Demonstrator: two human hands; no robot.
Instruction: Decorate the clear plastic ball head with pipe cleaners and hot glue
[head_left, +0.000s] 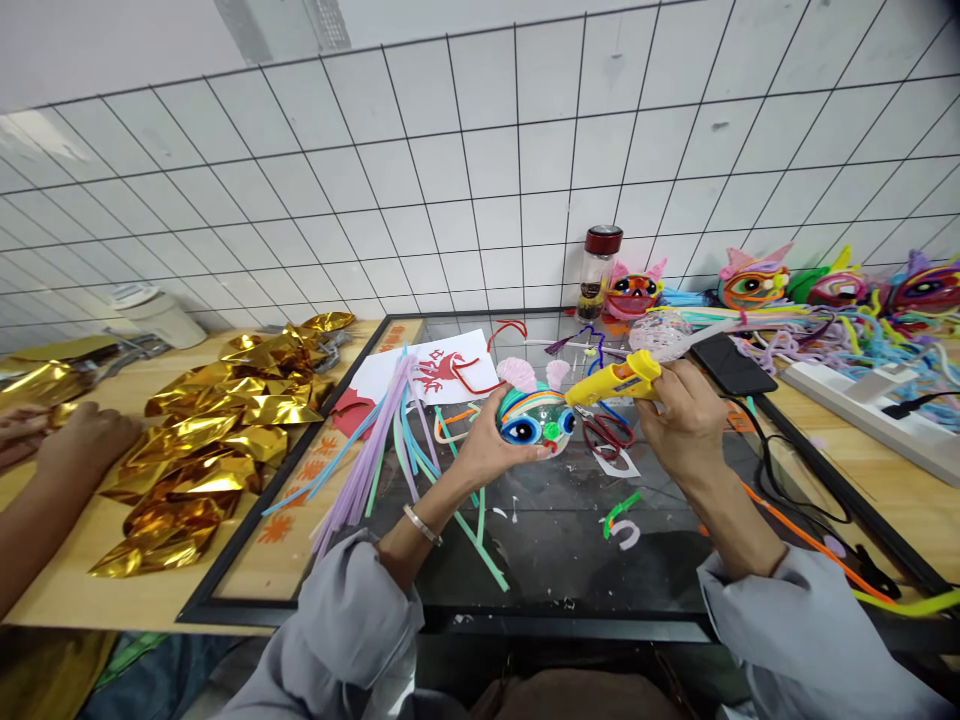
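My left hand (491,440) grips a round animal-head ornament (534,410) with pink ears, big blue eyes and a green nose, wrapped in bands of coloured pipe cleaner. In my right hand (682,415) is a yellow hot glue gun (616,378), its tip at the ornament's right side by the eye. Whether the tip touches cannot be told. Just behind and below the gun lie dark red scissors (609,432), with a scrap of cut white paper (616,463) beside them. A green pipe cleaner piece (621,512) rests nearer to me.
Pastel pipe cleaners (375,450) lie left, across a white sheet (469,350) with a red print. Gold foil (217,440) covers the left table near another person's hands (86,440). Rightward are a phone (731,364), power strip (874,420) and cords. A glass bottle (596,275) stands behind.
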